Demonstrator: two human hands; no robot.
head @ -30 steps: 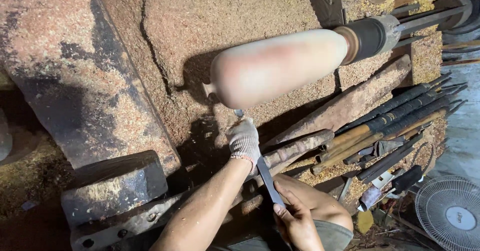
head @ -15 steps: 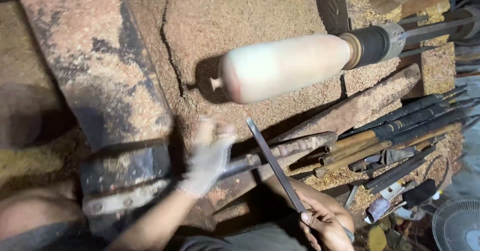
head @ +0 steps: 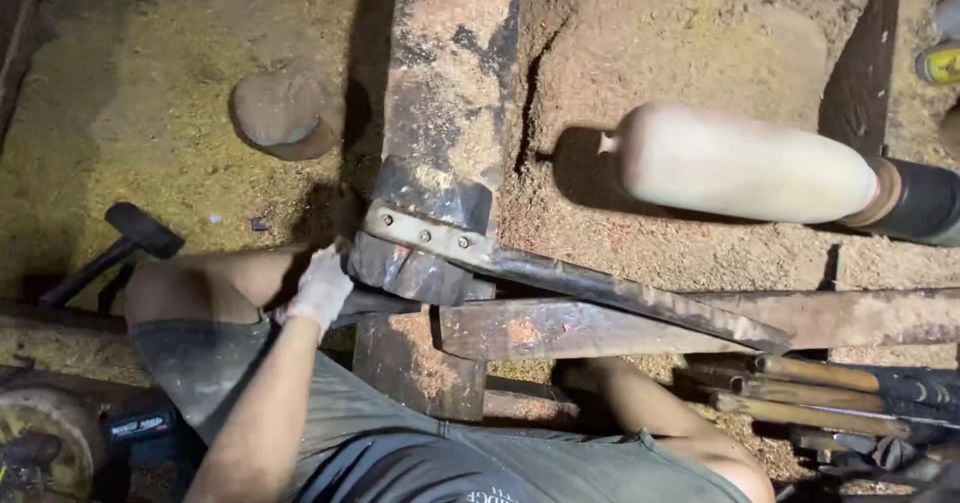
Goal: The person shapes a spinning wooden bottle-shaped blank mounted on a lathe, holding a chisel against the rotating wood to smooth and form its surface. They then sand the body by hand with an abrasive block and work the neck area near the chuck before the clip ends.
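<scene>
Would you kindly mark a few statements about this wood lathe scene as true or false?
1. The left hand wears a pale glove. True.
2. The left hand rests on the turned wooden piece. False: it is at the metal tool rest bracket, apart from the wood.
3. The right hand is in plain view holding a chisel. False: it is not in view.
4. A black mallet lies on the sawdust at the left. True.
5. Long-handled turning tools lie at the lower right. True.
</scene>
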